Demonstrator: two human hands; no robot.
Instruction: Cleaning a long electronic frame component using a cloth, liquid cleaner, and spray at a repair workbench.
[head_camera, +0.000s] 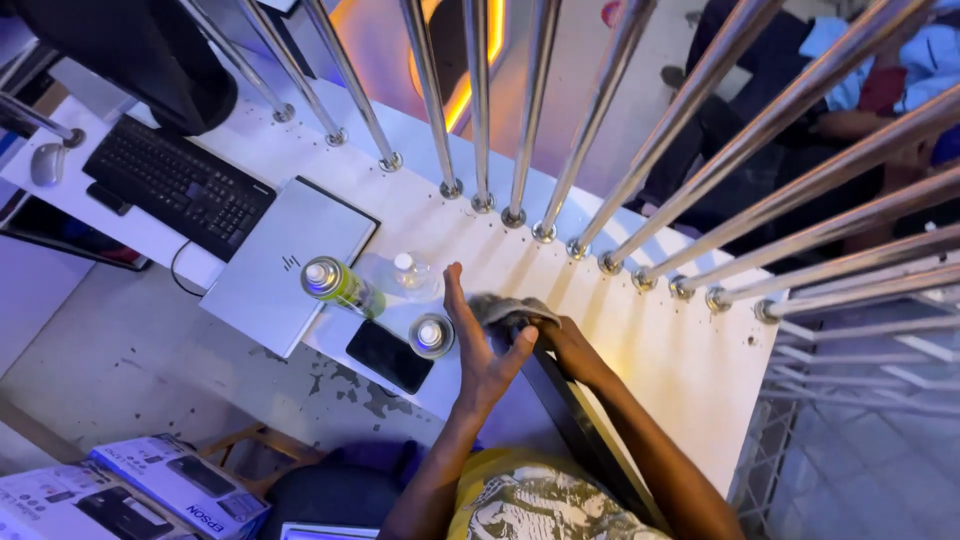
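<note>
White counter (690, 370), pale and speckled, is bordered by steel bars (600, 110). A dark flat panel (570, 420) is stood against its edge. Grey crumpled cloth (505, 310) is pressed atop the panel by the right hand (555, 335), fingers curled around it. Left hand (480, 345) is held flat, fingers open, alongside the cloth.

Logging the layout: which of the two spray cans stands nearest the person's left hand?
The grey-capped can, right beside the left hand; the green can stands farther off, by the laptop.

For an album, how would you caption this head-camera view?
Both hands press a grey cloth on a white counter beside spray cans.
</note>
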